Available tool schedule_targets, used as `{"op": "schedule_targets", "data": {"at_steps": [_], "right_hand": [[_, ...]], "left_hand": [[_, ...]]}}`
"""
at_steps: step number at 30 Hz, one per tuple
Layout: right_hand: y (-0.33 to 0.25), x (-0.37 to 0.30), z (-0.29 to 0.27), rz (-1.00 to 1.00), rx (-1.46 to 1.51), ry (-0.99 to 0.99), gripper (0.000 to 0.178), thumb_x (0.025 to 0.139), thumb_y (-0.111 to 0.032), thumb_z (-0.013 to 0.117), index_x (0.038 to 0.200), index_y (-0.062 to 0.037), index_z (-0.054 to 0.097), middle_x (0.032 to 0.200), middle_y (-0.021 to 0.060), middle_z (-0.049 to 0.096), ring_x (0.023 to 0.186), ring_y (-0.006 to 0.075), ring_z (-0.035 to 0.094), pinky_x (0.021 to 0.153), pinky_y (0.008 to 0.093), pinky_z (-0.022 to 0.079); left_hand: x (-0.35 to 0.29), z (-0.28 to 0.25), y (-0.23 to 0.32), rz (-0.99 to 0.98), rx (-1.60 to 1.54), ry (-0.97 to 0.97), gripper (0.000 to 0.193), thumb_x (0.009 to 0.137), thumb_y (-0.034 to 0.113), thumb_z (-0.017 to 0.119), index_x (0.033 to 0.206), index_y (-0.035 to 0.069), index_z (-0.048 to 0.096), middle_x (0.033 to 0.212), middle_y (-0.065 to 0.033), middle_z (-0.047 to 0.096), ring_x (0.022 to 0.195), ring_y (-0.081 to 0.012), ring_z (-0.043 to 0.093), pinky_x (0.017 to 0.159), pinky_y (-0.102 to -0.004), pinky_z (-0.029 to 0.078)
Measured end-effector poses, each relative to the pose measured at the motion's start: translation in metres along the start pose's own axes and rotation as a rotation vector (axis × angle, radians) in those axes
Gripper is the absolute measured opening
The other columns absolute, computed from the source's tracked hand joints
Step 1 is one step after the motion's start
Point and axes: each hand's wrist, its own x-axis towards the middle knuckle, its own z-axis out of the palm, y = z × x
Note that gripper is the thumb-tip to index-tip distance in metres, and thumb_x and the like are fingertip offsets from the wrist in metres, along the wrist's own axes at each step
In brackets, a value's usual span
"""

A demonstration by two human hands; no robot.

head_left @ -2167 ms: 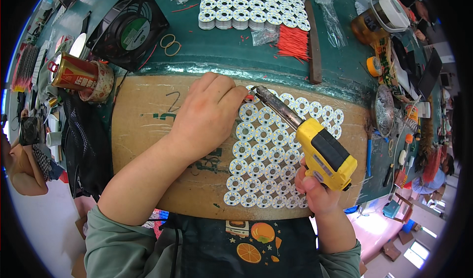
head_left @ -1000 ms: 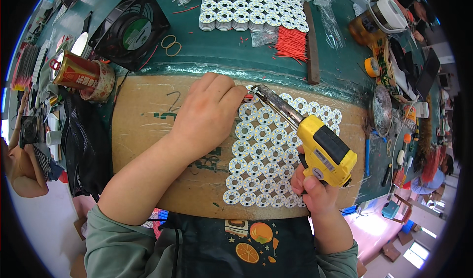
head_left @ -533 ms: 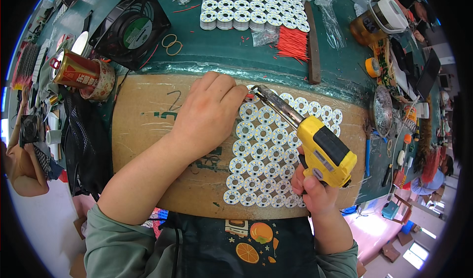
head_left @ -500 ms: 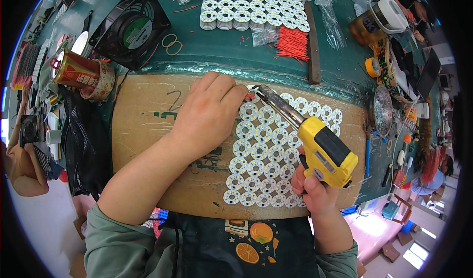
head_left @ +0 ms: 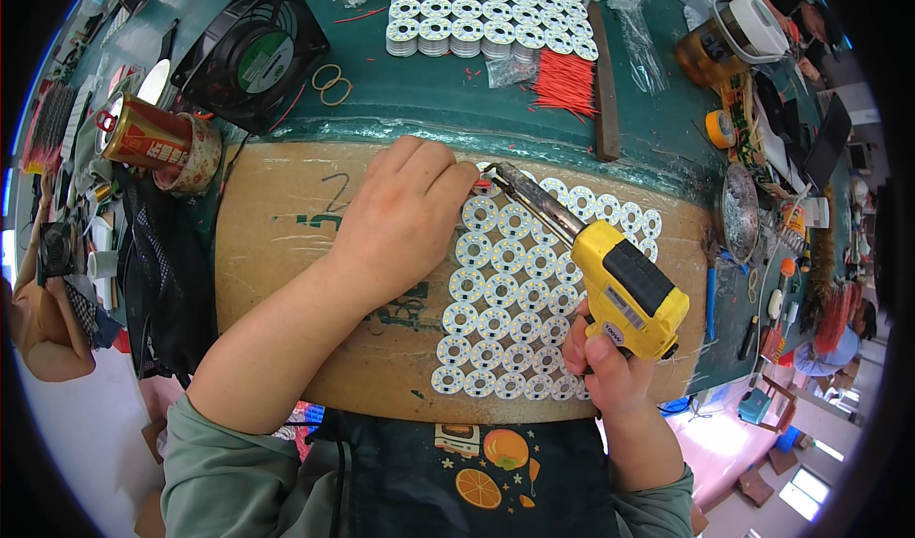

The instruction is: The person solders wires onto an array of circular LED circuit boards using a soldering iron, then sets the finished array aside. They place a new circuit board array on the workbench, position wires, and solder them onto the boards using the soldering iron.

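Observation:
Rows of round white LED circuit boards [head_left: 506,290] with centre holes lie on a brown cardboard sheet [head_left: 286,252]. My left hand [head_left: 402,216] is closed at the far left corner of the rows, pinching a short red wire [head_left: 482,184] against a board there. The fingers partly hide that board and the wire. In my right hand [head_left: 608,366] is a yellow and black soldering gun [head_left: 629,285], gripped by its handle. Its metal barrel slants to the far left, and the dark tip is at the same corner board, close to the wire and my left fingertips.
Beyond the cardboard stand stacked LED boards [head_left: 467,35], a pile of red wires [head_left: 566,85] and a metal bar [head_left: 603,90]. A black fan [head_left: 253,57] and a red can [head_left: 148,142] are at left. At right are a lidded jug [head_left: 724,47] and a metal bowl [head_left: 740,214].
The soldering gun's body has shifted very slightly away from me and to the left, with its tip staying at the corner board. My left hand keeps its place.

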Motion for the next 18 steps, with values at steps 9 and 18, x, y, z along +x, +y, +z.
{"op": "schedule_targets", "data": {"at_steps": [9,18], "right_hand": [[-0.009,-0.006,-0.003,0.06,0.17,-0.064,0.087,0.08,-0.039,0.082,0.143,0.0016,0.04,0.074,0.0025,0.052,0.06,0.0121,0.05,0.054,0.0275,0.041],[-0.008,-0.013,-0.002,-0.052,0.221,-0.15,0.056,0.083,-0.035,0.082,0.124,-0.0052,0.055,0.092,0.0043,0.059,0.084,0.0161,0.058,0.074,0.0325,0.049]], "left_hand": [[-0.001,0.001,-0.001,0.003,0.005,0.004,0.02,0.079,-0.002,0.068,0.098,0.003,0.065,0.089,-0.0095,0.059,0.084,-0.0296,0.058,0.076,-0.0393,0.048],[0.0,-0.008,0.005,0.049,0.009,0.038,0.024,0.073,0.001,0.07,0.096,0.008,0.07,0.086,-0.0048,0.061,0.084,-0.0257,0.061,0.075,-0.0384,0.048]]}}
